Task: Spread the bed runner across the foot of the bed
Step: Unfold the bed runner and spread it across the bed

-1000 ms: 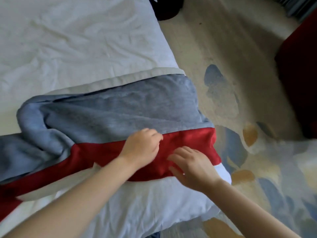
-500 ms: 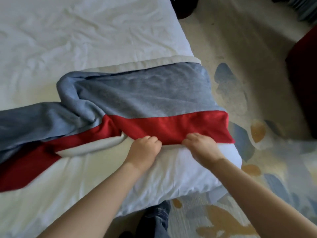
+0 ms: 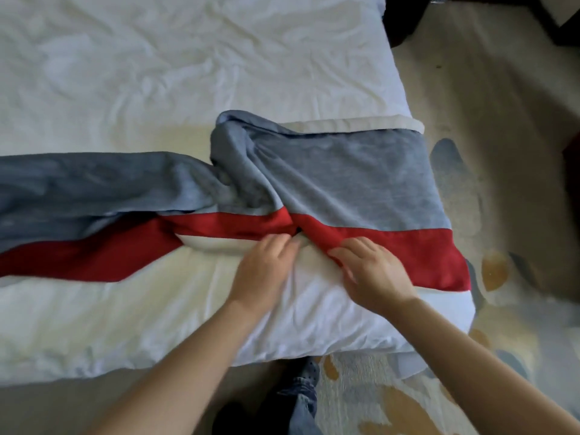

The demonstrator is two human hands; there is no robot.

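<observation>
- bed runner: long strip of fuzzy grey cloth. A smooth red band runs along its near edge, and an off-white lining shows where that edge flips up.
- It lies across the foot of the bed on crumpled white bedding, but is not flat along its whole length.
- Right part: flat and roughly rectangular, reaching the bed's right edge. A cream border strip peeks out along its far side.
- Middle: bunched into a twisted hump of deep folds. The grey is rolled over itself and the red band is pinched into a crossing.
- Left part: narrower, slanted and wrinkled, running out of view at the left.
- left hand: at the pinch, fingers curled, grip closed on the runner's near edge where the lining shows. Fingertips are blurred.
- right hand: just beside the left, not touching it. Fingers are bent over the red band's edge with the grip on the runner; thumb hidden.
- Bed corner under the hands: puffy, rounded, white.
- carpet: beige with blue and ochre blobs, to the right of the bed and in front of it.
- leg: blue jeans, at the bed's near edge between the forearms.
</observation>
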